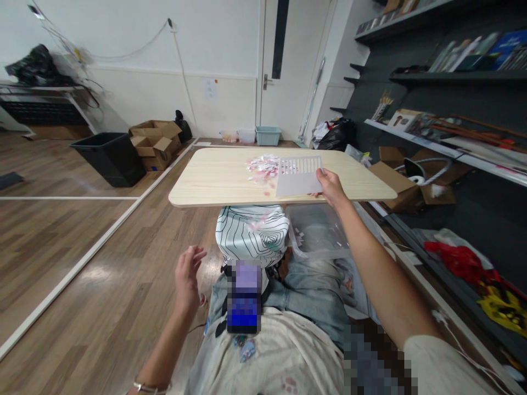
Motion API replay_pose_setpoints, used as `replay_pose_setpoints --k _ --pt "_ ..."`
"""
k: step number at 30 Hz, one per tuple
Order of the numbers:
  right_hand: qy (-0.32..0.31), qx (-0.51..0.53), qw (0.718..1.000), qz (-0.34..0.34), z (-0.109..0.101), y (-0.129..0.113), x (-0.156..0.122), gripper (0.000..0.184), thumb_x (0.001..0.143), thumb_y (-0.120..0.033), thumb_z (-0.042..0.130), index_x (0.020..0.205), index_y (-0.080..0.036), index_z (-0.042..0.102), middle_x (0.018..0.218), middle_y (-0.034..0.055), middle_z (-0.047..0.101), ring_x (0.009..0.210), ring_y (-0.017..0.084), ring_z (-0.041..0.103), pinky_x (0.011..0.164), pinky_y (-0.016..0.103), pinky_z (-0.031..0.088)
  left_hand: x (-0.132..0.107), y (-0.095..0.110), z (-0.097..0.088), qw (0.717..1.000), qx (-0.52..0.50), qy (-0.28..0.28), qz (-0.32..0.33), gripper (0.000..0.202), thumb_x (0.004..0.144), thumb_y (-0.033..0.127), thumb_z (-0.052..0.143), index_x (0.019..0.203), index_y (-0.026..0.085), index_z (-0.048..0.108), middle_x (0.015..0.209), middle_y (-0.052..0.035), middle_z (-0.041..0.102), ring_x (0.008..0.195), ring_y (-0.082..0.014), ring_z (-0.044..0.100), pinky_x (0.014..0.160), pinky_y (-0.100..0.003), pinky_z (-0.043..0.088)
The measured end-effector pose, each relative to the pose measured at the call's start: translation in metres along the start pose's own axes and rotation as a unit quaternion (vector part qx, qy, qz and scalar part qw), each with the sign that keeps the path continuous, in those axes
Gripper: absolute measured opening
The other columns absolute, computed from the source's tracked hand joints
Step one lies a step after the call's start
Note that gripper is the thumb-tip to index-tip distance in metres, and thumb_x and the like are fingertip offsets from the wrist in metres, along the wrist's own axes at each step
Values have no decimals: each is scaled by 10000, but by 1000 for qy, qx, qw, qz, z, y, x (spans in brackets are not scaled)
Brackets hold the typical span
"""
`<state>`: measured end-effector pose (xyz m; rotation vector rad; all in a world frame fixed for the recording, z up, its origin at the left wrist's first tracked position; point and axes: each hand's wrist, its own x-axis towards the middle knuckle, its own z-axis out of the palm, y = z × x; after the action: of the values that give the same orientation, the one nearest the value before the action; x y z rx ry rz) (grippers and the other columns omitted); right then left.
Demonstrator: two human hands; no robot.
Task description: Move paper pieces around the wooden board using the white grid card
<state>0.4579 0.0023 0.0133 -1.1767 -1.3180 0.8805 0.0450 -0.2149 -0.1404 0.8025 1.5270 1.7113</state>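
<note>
My right hand (331, 187) grips the right edge of a thin white sheet with a row of narrow slots (297, 185) near its far edge. The sheet is above the pale wooden table (209, 178); I cannot tell whether it touches the top. Beside it, partly behind its left edge, lies a loose pile of small white and reddish pieces (263, 165). My left hand (189, 278) is in the air left of my lap, empty, with its fingers loosely bent and apart.
Under the table's near edge are a patterned stool (252, 235) and a clear plastic bin (319, 241) with small pieces inside. A phone-like device (244, 315) rests at my waist. Cardboard boxes (154, 144) and a black bin (117, 164) stand left; shelves (448, 140) line the right.
</note>
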Motion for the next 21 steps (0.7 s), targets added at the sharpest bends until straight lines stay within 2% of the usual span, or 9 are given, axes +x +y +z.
replay_pose_setpoints --k 5,8,11,16,21 --pt "-3 7 1000 -9 -2 3 1 566 916 -783 819 1030 -243 694 728 15 722 488 184 647 343 267 423 55 40 29 996 -72 -43 -33 695 895 885 635 1063 216 721 1069 -97 810 1016 -272 805 943 -415 596" --pt "-7 13 1000 -13 -2 4 1 579 920 -793 819 1038 -239 696 722 11 726 474 178 647 330 256 420 72 62 49 988 -109 -89 -69 697 842 897 690 971 214 745 936 -76 793 893 -241 779 830 -371 607" --pt "-6 16 1000 -6 -2 4 1 590 924 -795 820 1046 -233 690 689 1 709 462 169 639 324 241 422 87 77 64 980 -139 -119 -77 642 795 871 754 838 231 729 810 -45 741 757 -201 722 700 -316 578" --pt "-8 23 1000 -6 -2 3 2 596 906 -793 844 1016 -231 680 671 1 697 480 171 649 327 236 442 110 83 71 982 -146 -99 -63 652 813 809 747 581 249 507 631 -13 577 592 -149 589 551 -260 464" --pt "-5 20 1000 -9 -2 4 2 565 918 -777 836 996 -240 679 698 4 706 524 182 658 366 254 485 125 81 66 976 -116 -126 -138 660 812 746 750 587 269 353 555 25 443 521 -141 518 489 -249 389"
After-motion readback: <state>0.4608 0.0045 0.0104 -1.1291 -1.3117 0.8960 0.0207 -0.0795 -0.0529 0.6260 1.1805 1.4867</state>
